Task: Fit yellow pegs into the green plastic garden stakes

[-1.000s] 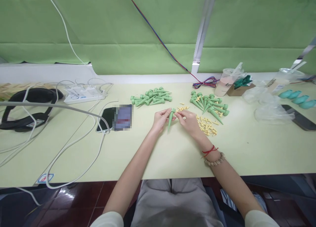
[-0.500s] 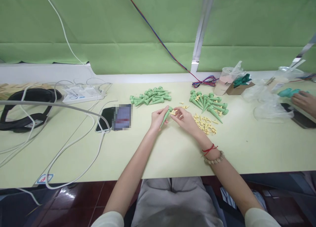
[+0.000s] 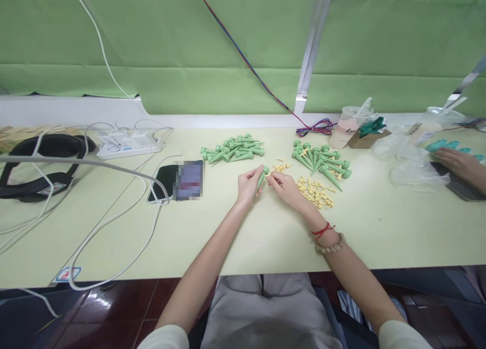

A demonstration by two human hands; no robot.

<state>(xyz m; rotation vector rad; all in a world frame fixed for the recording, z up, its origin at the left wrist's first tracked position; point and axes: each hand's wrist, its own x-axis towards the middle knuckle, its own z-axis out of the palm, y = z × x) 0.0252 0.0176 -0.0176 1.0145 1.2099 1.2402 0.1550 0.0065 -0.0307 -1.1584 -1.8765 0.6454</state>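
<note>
My left hand (image 3: 247, 184) holds a green cone-shaped plastic spike (image 3: 261, 177) by its wide end, tip pointing down toward me. My right hand (image 3: 284, 186) pinches a small yellow piece right beside the spike's head. A pile of green spikes (image 3: 233, 148) lies behind my left hand, another pile of green spikes (image 3: 322, 160) to the right. Loose yellow pieces (image 3: 316, 192) are scattered by my right wrist. Both hands are above the pale green table (image 3: 266, 232).
A phone (image 3: 181, 181) lies left of my hands, with white cables (image 3: 114, 222), a power strip (image 3: 127, 142) and a black headset (image 3: 41, 167) further left. Cups (image 3: 347, 124), a small box and plastic bags (image 3: 412, 162) stand at right. Another person's hand (image 3: 461, 164) rests by teal parts.
The spike has tilted and shifted slightly in my left hand while my right hand worked at its head. The other person's hand came into view at the right edge.
</note>
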